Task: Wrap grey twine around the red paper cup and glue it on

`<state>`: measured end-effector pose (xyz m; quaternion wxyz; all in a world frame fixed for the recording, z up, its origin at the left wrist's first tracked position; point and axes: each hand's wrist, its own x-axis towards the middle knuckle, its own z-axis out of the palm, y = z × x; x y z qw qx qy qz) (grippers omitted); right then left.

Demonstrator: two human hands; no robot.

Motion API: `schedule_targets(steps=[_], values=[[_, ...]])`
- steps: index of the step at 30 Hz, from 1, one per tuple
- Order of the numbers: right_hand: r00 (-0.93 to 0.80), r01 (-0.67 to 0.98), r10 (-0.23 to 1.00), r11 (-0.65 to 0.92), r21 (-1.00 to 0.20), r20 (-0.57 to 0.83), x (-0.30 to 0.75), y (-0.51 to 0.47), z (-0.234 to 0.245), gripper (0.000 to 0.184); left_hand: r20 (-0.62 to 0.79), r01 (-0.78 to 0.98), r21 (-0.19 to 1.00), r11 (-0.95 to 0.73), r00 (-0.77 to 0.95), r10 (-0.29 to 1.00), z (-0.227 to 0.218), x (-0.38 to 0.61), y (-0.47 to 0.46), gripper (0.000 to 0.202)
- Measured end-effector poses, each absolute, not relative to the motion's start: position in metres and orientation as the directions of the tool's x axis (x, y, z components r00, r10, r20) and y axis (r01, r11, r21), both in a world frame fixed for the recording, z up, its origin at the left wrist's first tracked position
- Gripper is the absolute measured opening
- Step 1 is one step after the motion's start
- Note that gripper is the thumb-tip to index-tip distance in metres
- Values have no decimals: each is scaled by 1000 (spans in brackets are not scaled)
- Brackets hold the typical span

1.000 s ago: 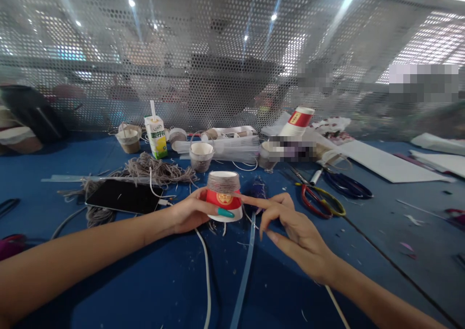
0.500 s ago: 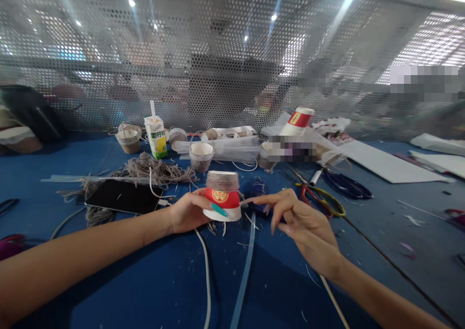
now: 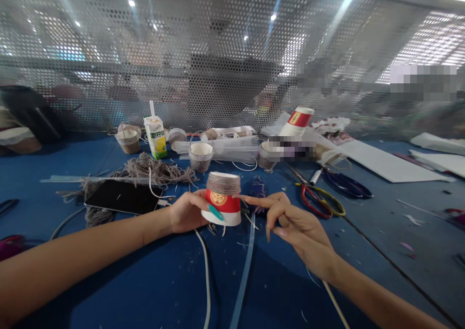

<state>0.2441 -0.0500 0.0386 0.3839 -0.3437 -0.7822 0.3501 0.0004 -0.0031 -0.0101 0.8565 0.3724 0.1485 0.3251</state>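
An upturned red and white paper cup (image 3: pixel 223 200), its upper part wound with grey-brown string, stands on the blue table (image 3: pixel 145 280). My left hand (image 3: pixel 187 211) is wrapped round its left side, thumb with a teal nail across the front. My right hand (image 3: pixel 290 220) is just right of the cup, its forefinger stretched toward the cup's side and the other fingers curled loosely; a thin strand seems to run at the fingertip, too fine to make out. A pale plastic strip (image 3: pixel 244 271) lies on the table below the cup.
A black phone (image 3: pixel 123 196) with a white cable and a heap of string (image 3: pixel 152 170) lie at left. Behind stand a milk carton (image 3: pixel 156 135), several string-wrapped cups (image 3: pixel 201 155) and a red cup (image 3: pixel 298 120). Scissors (image 3: pixel 321 200) lie right of my hand. A perforated screen closes the back.
The cup has turned a little in my left hand, its gold emblem shifting left. My right hand rose from the table, then settled with its forefinger near the cup's side.
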Motion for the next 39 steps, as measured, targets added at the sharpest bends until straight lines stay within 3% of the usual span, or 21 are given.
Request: schedule_targets(steps=[7,11,14,18,22,27,39], values=[[-274,223,879,453,-863,390,246,-39,32,17,-17,-445,737,510,741,672,-13,-1,-2,53],[-226,236,825,563,-792,519,247,-40,31,13,-9,-444,758,478,725,688,-9,3,-5,47],[-381,311,738,669,-675,556,247,-46,36,12,-18,-442,771,459,706,708,-5,7,-8,44],[-639,404,637,755,-517,431,243,-53,42,15,-22,-420,790,446,708,706,-1,8,-10,54],[-677,467,638,758,-456,368,238,-55,44,18,-26,-399,808,434,711,703,0,7,-11,54],[-589,460,670,737,-494,452,238,-54,42,19,10,-428,785,448,732,682,-2,5,-9,54],[-322,314,808,583,-749,494,246,-45,34,19,45,-479,739,474,737,675,-6,2,-7,52]])
